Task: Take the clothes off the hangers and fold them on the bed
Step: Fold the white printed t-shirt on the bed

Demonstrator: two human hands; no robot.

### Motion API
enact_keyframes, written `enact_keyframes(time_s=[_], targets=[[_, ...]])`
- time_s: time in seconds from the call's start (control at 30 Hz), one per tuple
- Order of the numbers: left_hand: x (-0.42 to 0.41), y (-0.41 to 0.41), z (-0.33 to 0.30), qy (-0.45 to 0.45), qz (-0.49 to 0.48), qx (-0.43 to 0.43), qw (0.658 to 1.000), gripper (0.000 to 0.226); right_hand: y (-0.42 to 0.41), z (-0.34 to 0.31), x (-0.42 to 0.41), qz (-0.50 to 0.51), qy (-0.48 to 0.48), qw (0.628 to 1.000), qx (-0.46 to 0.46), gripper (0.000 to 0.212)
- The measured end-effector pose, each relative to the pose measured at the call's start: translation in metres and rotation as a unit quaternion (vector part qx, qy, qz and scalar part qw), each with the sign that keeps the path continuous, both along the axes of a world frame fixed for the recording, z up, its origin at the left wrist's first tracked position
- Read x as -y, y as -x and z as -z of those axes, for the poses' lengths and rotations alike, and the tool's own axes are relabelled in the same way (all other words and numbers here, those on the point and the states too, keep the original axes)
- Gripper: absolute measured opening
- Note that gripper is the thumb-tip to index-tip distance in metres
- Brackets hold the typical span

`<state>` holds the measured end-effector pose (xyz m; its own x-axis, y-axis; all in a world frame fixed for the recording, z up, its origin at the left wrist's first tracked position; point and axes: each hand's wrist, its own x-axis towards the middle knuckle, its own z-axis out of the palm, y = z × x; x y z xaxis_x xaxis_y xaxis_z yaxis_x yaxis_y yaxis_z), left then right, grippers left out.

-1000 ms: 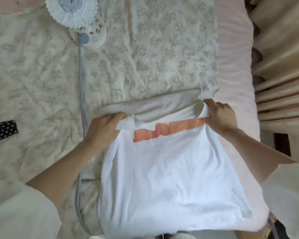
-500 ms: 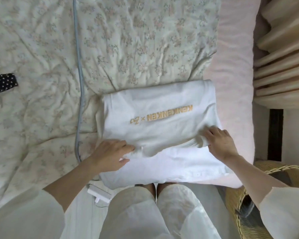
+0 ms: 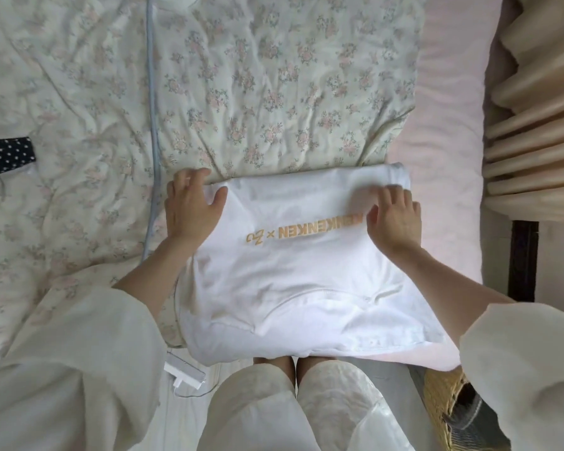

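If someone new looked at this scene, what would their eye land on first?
Most likely the folded white T-shirt with gold lettering, lying at the near edge of the bed, with the left hand and right hand resting on its far corners. Next, the floral quilt behind it, and the dark polka-dot cloth at far left.

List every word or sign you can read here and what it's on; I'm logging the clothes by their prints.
"KENKENKEN ×" plus a small cursive mark too stylised to read: gold print on the white shirt, upside down to the camera; the right hand covers its first letters, so that start is read partly from what shows.
Nothing else carries text: the dotted cloth has only white dots, and the plug shows no legible marking.
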<state>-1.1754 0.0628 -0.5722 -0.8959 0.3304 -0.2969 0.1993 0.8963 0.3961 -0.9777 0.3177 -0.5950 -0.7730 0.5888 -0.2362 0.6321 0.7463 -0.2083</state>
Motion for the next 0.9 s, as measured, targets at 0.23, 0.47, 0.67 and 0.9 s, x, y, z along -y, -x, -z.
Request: enact_keyframes(time_s=[0.23,0.47,0.67,0.9], targets=[[0.013,0.027,0.009,-0.065,-0.046,0.191,0.978,0.031,0.055,0.001,-0.045,-0.116,0.032,0.977,0.178,0.07],[0.004,0.047,-0.001,-0.188,-0.134,0.164,0.959,0.036,0.065,-0.001,-0.062,-0.04,-0.003,0.994,0.103,0.026],[-0.055,0.106,-0.014,-0.247,-0.162,0.086,0.952,0.025,0.109,-0.021,-0.094,0.035,-0.058,0.995,0.07,0.033],[-0.067,0.118,-0.001,-0.036,-0.23,0.056,0.971,0.039,0.131,-0.013,-0.053,-0.084,0.004,0.993,0.078,0.055]])
